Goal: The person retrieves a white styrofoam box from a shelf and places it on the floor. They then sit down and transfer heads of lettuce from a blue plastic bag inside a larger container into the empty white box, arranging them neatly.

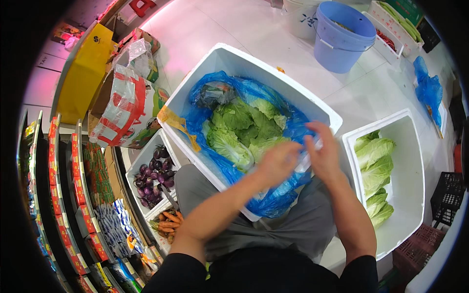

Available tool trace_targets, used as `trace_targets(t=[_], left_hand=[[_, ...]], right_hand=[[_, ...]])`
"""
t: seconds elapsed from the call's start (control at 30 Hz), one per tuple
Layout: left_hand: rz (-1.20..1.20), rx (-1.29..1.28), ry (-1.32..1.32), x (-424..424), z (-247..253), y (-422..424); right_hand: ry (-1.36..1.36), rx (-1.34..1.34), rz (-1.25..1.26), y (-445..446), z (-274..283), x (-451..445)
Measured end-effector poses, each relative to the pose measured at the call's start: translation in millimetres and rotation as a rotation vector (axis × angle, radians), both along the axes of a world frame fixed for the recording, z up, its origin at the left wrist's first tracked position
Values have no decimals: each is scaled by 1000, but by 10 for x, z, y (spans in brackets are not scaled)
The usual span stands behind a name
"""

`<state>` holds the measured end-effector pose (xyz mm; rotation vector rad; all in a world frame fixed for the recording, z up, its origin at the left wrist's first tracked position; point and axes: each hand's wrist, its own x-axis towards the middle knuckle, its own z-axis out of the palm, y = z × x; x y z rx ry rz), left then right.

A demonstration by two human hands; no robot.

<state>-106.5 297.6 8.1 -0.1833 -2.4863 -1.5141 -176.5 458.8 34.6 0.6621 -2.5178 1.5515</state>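
Observation:
A white foam box (pixel 223 55) stands between my knees, lined with a blue plastic bag (pixel 274 203). Leafy heads of Chinese cabbage (pixel 234 121) lie inside it, with a dark plastic bundle (pixel 216 94) at their far left. Blurred by motion, my left hand (pixel 280 161) is over the cabbage's right side; its fingers are unclear. My right hand (pixel 322 152) is close beside it, near the box's right wall, fingers apart with nothing visible in them. To the right, a second foam box (pixel 406 194) holds several cabbage heads (pixel 375 164) along its left side.
At left are small eggplants (pixel 154 177) and carrots (pixel 169 224) in foam boxes, shop shelves (pixel 80 205) and a taped carton (pixel 121 106). A blue bucket (pixel 339 40) stands at the back. Black crates (pixel 445 197) sit far right.

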Motion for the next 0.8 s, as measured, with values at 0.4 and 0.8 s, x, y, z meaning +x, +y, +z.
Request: trace_targets(t=[0.4, 0.8], left_hand=[[-789, -1552, -743, -111, -1539, -1617], [-846, -1481, -522, -96, -1604, -2009]], right_hand=[[191, 344, 109, -694, -555, 255], [167, 390, 103, -750, -529, 249]])
